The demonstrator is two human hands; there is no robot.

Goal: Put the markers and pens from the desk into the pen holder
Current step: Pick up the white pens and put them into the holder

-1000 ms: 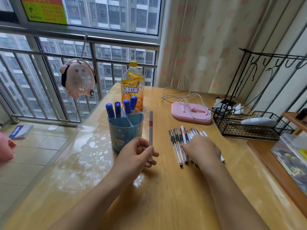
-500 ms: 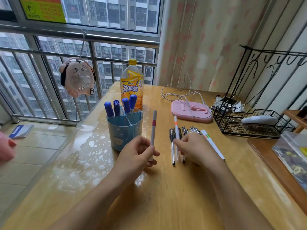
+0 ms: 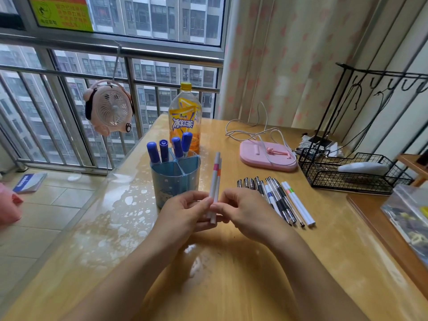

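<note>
Left hand (image 3: 185, 212) and right hand (image 3: 245, 214) both pinch two upright white pens (image 3: 215, 181), seemingly touching, beside the pen holder (image 3: 175, 179) on the tabletop (image 3: 231, 274).

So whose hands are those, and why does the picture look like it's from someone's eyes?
No machine here. A person wears a camera on their head, so you see what they see, looking down at their own hands. The left hand and right hand together hold two white pens, one with a pink band, one orange. On the wooden desk stands a blue pen holder with four blue markers in it. More pens lie in a row beside the right hand, waiting. Behind are a tea bottle, a pink stand and a wire basket.
</note>
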